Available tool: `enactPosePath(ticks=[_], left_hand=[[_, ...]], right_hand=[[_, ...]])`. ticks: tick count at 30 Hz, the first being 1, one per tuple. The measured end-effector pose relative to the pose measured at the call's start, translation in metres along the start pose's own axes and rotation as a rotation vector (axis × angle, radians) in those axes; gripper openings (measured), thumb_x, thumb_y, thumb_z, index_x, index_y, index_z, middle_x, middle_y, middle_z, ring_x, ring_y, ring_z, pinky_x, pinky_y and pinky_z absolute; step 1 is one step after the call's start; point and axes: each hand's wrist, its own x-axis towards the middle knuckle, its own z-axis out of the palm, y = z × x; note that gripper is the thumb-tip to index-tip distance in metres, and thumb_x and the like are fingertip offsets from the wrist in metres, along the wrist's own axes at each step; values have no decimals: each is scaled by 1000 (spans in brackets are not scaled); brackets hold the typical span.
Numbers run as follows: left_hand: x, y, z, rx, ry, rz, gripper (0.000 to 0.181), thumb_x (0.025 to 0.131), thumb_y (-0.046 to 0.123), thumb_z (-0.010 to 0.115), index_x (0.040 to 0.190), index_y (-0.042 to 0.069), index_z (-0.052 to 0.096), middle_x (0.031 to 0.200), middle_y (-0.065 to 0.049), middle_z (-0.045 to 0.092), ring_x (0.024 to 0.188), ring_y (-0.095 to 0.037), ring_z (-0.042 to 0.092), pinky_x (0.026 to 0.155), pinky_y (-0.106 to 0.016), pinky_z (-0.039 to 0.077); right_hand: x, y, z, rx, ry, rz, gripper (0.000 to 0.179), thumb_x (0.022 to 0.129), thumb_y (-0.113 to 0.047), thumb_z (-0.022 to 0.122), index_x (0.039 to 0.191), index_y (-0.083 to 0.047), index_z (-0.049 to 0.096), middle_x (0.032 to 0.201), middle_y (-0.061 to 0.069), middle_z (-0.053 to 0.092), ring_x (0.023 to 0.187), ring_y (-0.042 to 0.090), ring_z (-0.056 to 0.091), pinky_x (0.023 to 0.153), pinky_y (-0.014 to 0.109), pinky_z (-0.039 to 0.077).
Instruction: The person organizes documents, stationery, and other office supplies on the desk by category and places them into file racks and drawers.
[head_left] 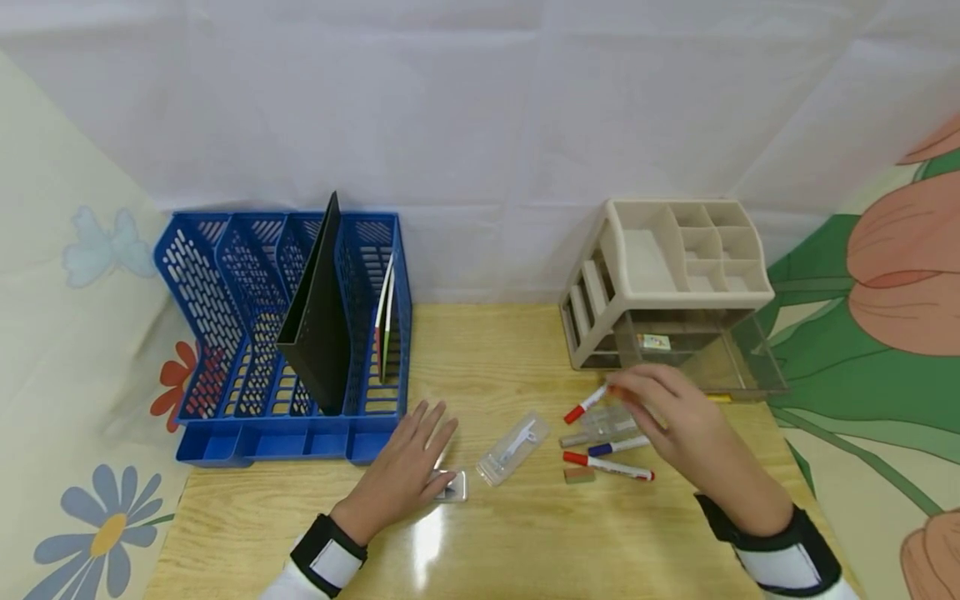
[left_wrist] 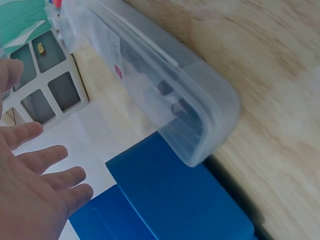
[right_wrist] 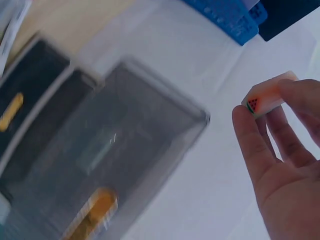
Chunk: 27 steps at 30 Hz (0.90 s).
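Note:
My right hand (head_left: 678, 421) pinches a small pale eraser (right_wrist: 270, 92) with a watermelon picture between thumb and fingers. In the head view the fingers mostly hide this eraser, in front of the pulled-out clear drawer (head_left: 759, 358). A small packet (head_left: 656, 342) lies inside that drawer. My left hand (head_left: 408, 467) is spread low over the table, its thumb over a small clear case (head_left: 459, 487); whether they touch, I cannot tell. Right of it lies a clear plastic box (head_left: 513, 448) with a white item inside. The left wrist view shows a translucent box (left_wrist: 165, 75) beyond the open fingers.
A blue file rack (head_left: 292, 423) holding a black folder (head_left: 322, 333) and thin booklets (head_left: 386, 321) stands at the left. The beige drawer organizer (head_left: 697, 297) is at the back right. Red markers (head_left: 611, 467), a blue marker (head_left: 618, 446) and a brown-green block (head_left: 579, 475) lie before it.

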Motion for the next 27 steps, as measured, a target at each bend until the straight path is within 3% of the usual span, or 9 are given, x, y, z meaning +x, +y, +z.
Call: enactPosePath(ticks=[9,11,14,17,19,27], left_hand=[[-7,-3,2,20,-43,26,69,92,46,58,147,10,39,154,-20,36,141,-41,28,111,-55,35],[-7,-3,3,23,-43,36,68,92,46,58,147,10,40,153,-20,37,140,-41,29,111,-55,36],[-7,-4,5,23,-42,50,66,92,45,57,146,10,40,153,-20,38,141,-40,30,111,-54,36],[-7,-4,6,22,-43,58,66,93,45,56,146,11,40,153,-19,38,141,-39,29,111,-54,36],[-7,-5,7,23,-50,65,66,93,46,55,147,11,40,154,-19,37,141,-39,29,111,-54,36],[-11,-8,10,31,-32,129,68,93,47,55,148,9,39,153,-21,37,140,-40,32,110,-55,36]], right_hand=[[3,27,-25,-102,-33,20,47,103,-38,40,107,-2,71,101,13,67,88,24,64,64,38,56],[1,36,-30,-114,-51,28,40,102,-33,46,106,-2,70,101,14,67,89,26,64,65,41,56],[-3,53,-36,-137,-120,83,19,90,-12,67,106,-3,68,101,13,66,93,26,61,68,43,55],[-8,72,-37,-156,-171,125,38,69,10,75,104,-3,67,98,12,65,90,26,61,65,45,55],[-10,83,-36,-168,-194,133,43,64,13,78,102,-3,66,94,12,65,86,27,62,62,46,56],[-17,115,-24,-164,-313,177,33,69,11,77,98,-3,67,86,13,68,78,30,64,61,47,55]])
